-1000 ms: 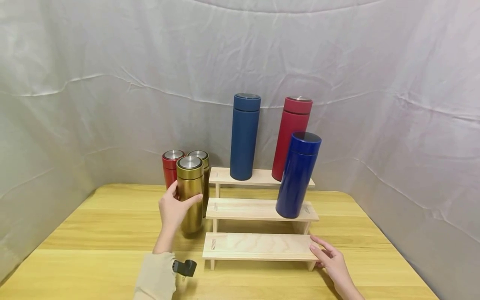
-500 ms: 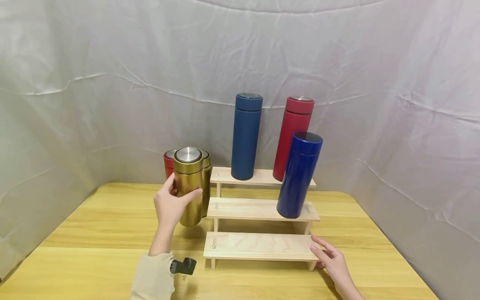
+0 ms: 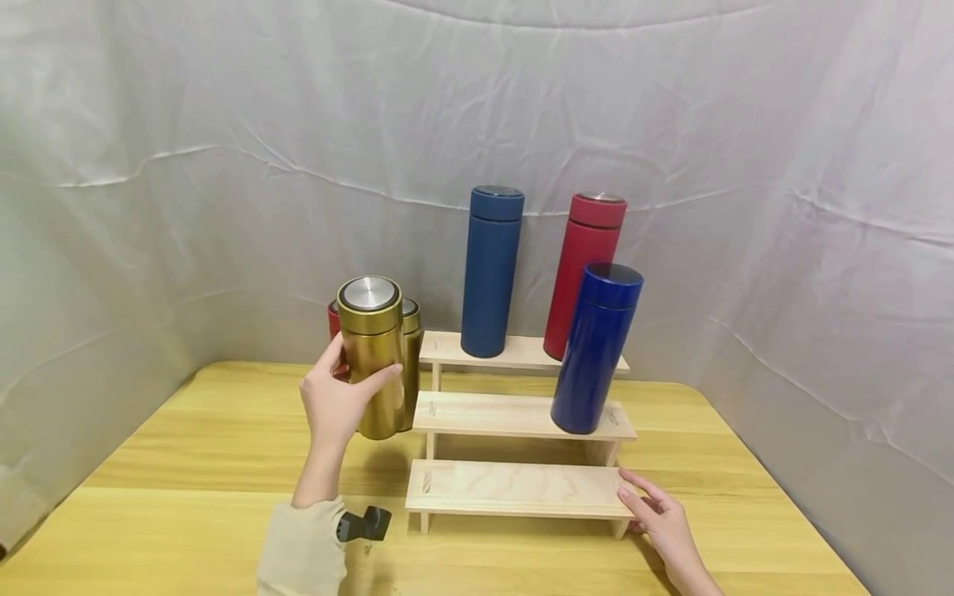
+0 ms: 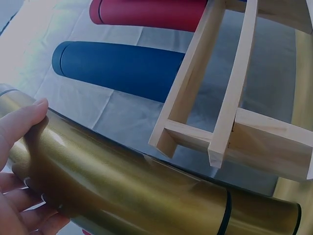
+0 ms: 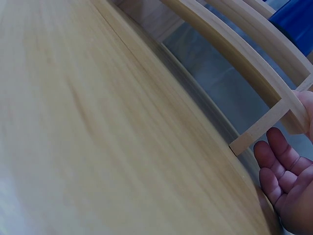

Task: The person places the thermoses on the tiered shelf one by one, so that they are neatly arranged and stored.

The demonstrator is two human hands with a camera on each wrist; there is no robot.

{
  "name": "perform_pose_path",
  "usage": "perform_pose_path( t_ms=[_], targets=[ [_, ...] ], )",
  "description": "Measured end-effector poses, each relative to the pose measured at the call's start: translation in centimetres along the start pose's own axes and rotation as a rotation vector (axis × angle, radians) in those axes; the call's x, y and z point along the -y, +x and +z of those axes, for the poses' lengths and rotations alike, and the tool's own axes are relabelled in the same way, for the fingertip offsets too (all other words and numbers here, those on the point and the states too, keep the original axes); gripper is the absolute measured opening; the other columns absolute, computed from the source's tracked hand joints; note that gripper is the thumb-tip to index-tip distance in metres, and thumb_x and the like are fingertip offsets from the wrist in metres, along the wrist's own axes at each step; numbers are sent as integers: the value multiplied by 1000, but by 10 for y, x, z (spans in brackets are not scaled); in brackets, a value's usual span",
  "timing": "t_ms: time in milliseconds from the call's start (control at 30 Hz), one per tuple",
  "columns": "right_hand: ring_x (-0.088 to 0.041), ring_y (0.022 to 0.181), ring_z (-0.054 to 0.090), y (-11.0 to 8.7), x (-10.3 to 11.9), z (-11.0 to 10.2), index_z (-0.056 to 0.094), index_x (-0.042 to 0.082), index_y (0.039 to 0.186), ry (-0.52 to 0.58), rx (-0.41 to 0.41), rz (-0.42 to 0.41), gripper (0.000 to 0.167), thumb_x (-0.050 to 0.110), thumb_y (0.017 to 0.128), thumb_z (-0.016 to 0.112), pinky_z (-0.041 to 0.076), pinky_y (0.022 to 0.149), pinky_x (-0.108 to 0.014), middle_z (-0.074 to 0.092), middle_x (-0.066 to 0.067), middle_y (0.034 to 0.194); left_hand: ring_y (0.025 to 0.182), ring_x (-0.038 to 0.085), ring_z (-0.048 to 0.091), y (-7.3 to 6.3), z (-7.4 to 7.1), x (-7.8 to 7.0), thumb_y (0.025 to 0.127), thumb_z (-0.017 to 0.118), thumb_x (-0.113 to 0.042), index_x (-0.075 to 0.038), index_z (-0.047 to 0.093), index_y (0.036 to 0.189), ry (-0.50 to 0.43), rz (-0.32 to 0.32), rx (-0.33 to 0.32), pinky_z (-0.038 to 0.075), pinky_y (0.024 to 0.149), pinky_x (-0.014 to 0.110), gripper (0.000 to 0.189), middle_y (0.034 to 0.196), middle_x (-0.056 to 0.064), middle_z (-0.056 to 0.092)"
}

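A: A person's left hand (image 3: 334, 406) grips a silver-topped gold flask (image 3: 373, 364) around the body, thumb across its near side, just left of a three-step wooden stand (image 3: 480, 415).

B: Does it rest on the desk (image 3: 186, 530)?

A: It is held nearly upright above the left half, a shadow on the wood below.

B: And the right hand (image 3: 662, 530)?

A: It pinches the right end of the stand's bottom step, thumb at the front corner. Seen from the right wrist, other fingers curl beneath the board, near a leg.

B: Behind the raised flask?

A: A second gold flask (image 3: 411, 368) and a red flask (image 3: 334, 319), both partly hidden, toward the desk's far left corner.

B: Who shares the stand?

A: A matte blue flask (image 3: 492, 281) and, nearer the right end, a crimson flask (image 3: 585, 257) occupy the top step; a glossy blue flask (image 3: 596, 356) stands toward the middle step's right end.

B: The backdrop?

A: Creased pale cloth (image 3: 417, 99), hanging beyond the desk's far edge.
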State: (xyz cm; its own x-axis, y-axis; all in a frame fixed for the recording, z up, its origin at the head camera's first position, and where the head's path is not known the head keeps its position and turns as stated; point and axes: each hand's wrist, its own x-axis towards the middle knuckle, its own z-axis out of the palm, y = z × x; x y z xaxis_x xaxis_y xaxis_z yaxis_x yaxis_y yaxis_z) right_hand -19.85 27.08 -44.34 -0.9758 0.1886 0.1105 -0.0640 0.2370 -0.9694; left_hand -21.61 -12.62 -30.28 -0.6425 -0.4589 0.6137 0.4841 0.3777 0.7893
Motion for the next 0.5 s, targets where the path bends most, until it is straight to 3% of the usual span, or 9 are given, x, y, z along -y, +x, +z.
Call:
perform_pose_path(
  t_ms=[233, 500],
  targets=[
    [-7, 66, 55, 1, -2, -1, 53, -3, 119, 12, 1, -20, 42, 17, 83, 63, 47, 53, -24, 62, 15, 88, 73, 13, 57, 9, 4, -7, 55, 86, -19, -10, 63, 109, 18, 52, -9, 44, 61, 19, 59, 92, 7, 66],
    [-8, 66, 54, 1, -2, -1, 53, -2, 119, 21, 1, -2, 43, 18, 83, 64, 47, 53, -23, 62, 12, 88, 71, 15, 58, 20, 6, -24, 55, 86, -22, -10, 64, 104, 54, 125, 2, 44, 61, 20, 55, 88, 5, 66]
  ],
)
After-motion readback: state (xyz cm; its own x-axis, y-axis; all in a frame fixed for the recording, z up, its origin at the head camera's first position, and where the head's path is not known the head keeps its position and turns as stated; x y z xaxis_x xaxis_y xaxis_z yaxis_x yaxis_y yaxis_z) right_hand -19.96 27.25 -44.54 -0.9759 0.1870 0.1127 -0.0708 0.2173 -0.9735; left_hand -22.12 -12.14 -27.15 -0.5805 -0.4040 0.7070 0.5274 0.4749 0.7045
